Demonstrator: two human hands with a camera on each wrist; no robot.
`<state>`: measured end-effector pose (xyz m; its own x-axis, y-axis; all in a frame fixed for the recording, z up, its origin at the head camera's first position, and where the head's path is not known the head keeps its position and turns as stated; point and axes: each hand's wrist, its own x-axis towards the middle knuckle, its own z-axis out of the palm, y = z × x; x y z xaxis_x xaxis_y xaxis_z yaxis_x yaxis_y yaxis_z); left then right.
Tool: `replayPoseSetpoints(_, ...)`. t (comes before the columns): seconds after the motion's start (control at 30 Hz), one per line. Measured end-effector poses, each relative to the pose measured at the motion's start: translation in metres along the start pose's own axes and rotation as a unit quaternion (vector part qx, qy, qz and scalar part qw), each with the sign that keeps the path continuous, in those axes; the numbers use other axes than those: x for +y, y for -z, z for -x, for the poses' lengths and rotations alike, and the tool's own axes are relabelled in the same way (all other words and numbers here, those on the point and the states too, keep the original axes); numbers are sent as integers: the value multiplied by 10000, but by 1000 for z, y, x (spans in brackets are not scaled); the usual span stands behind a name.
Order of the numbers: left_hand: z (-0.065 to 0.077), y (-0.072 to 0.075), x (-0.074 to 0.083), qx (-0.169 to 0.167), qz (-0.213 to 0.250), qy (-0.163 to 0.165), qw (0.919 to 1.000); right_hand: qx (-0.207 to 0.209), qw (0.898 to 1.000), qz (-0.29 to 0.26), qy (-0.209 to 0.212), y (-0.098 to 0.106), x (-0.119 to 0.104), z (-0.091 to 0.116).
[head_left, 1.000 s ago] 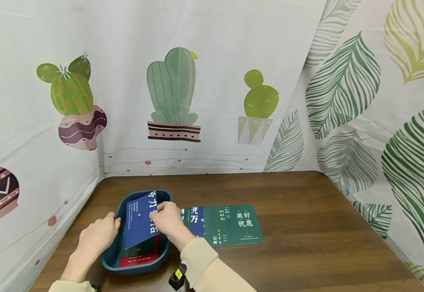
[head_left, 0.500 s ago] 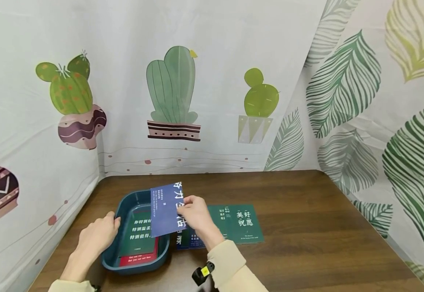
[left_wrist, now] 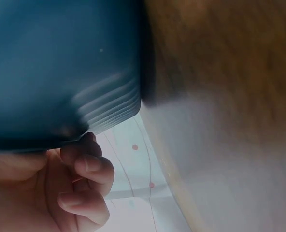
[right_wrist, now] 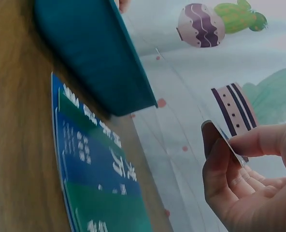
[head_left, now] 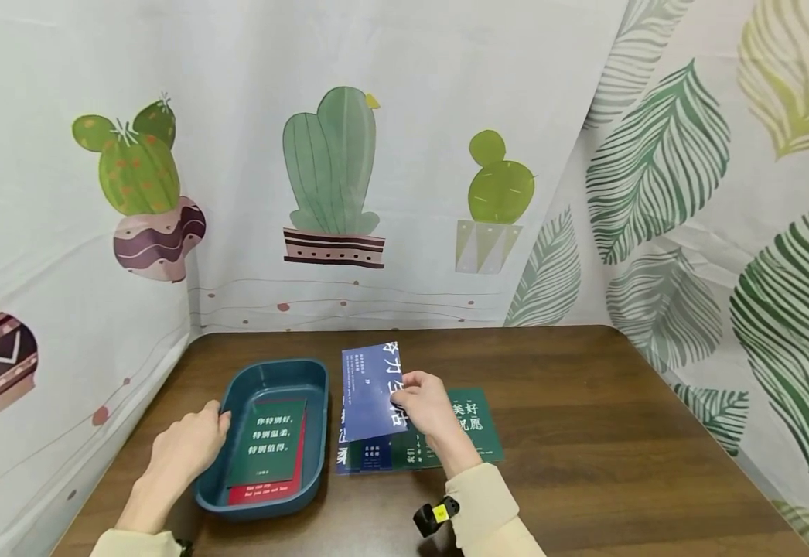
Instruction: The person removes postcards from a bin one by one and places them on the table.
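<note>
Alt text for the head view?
A person's right hand pinches a blue rectangular printed card above overlapping blue and green cards on a brown wood-grain table. The left hand holds the side of a blue rounded-rectangular tray containing a green card atop a red card.

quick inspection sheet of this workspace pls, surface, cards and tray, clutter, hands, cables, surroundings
surface: brown wood-grain table, lying under tray and cards
job's things: blue tray at left, with a green card partly over a red card inside; overlapping row of cards, blue and green, right of the tray; blue card held above the row
clutter: nothing seen
grippers: left hand grips the tray's left rim; right hand pinches the blue card's right edge
cables: nothing seen
surroundings: pale hangings printed with cacti and leaves
</note>
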<state>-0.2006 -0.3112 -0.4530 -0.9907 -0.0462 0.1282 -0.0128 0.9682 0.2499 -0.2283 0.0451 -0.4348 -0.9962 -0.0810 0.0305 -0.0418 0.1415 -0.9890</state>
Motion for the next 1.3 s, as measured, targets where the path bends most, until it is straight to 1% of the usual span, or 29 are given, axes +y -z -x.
replayPoseSetpoints(0.3, -1, -1, -1, 23, 2, -34, 10000, -4, 9998, 123, -150, 20, 15, 2)
replayPoseSetpoints(0.43, -1, -2, -2, -33, -11, 16, 10000, -89, 9996, 83, -239, 36, 19, 0)
replayPoseSetpoints(0.57, 0, -2, -3, -102, -14, 49, 9999, -153, 9987, -108, -469, 58, 26, -4)
replayPoseSetpoints(0.73, -1, -1, -5, -76, -23, 29, 10000, 130, 9970, -19, -767, 85, 34, -5)
replayPoseSetpoints(0.97, -2, -2, -4, -167, -7, 7, 9999, 591, 9921, 219, -1087, 117, 43, -3)
replayPoseSetpoints(1.13, -2, -2, -4, -153, 0, -6, 9999, 772, 9885, 456, -1218, 131, 49, 0)
replayPoseSetpoints(1.3, -4, -2, -2, -179, -11, -22, 9998, 800, 9877, 454, -1268, 141, 51, 3)
